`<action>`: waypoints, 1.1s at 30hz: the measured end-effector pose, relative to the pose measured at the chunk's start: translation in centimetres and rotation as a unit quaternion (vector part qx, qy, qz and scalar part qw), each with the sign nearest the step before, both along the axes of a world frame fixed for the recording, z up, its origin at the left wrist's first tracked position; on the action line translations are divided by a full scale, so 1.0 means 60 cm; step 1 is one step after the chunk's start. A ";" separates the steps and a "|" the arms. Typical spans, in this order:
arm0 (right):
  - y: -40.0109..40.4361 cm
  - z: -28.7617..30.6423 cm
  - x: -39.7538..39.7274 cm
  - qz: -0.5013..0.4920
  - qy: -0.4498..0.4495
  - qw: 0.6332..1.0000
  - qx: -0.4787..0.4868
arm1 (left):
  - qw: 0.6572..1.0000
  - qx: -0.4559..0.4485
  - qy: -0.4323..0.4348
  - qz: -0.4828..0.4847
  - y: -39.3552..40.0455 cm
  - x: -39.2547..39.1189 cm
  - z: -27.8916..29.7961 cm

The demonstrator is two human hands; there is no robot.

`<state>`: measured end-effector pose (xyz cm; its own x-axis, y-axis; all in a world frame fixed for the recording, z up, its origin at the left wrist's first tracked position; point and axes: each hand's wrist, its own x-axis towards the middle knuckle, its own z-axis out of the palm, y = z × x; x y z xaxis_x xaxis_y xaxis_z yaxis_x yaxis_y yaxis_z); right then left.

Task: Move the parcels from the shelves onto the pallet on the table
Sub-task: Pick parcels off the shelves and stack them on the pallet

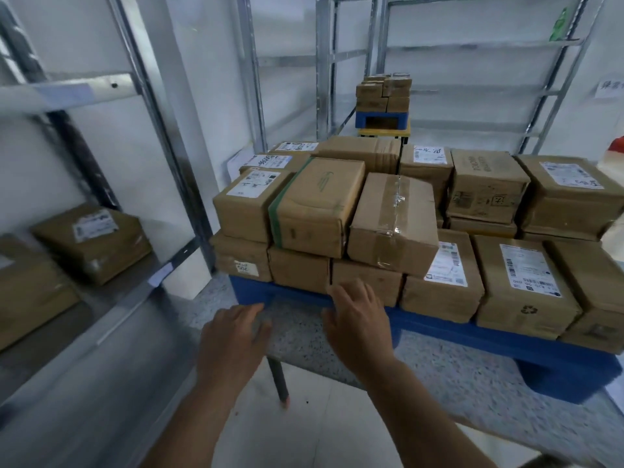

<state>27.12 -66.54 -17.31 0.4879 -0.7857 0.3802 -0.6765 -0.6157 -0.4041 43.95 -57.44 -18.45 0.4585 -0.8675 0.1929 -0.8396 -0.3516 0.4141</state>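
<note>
Both hands are held empty over the near table edge: left hand [233, 336] and right hand [358, 325], fingers spread and relaxed. Cardboard parcels [317, 204] are stacked two layers deep on the blue pallet [472, 336]. Two parcels [91, 241] are seen on the left shelf [111, 309]. A second loaded pallet [381, 119] is noted far behind.

white walls [209, 62] close the room in, lit flat and even, with a small paper note [609, 86] stuck on the right one. bare grey metal racks [472, 49] line the back, a green bottle [559, 25] on an upper level, and a far yellow stand [385, 131] sits between them. pale floor tiles [304, 427] run under the speckled grey tabletop [439, 376] and its dark leg [278, 380].
</note>
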 end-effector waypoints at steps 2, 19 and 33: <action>0.026 -0.009 0.014 0.029 0.017 0.999 0.014 | 0.998 0.017 0.009 0.054 0.043 0.006 -0.006; 0.147 -0.018 0.219 0.257 0.096 0.961 0.020 | 0.968 0.033 -0.027 0.247 0.280 0.119 -0.029; 0.156 -0.008 0.520 0.341 0.083 0.936 0.020 | 0.925 -0.037 0.001 0.378 0.341 0.361 -0.030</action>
<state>58.35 -57.20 -17.77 0.9311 -0.2816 0.2318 -0.1867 -0.9139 -0.3603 65.60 -36.97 -20.26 0.9295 -0.2825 0.2372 -0.3637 -0.8092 0.4614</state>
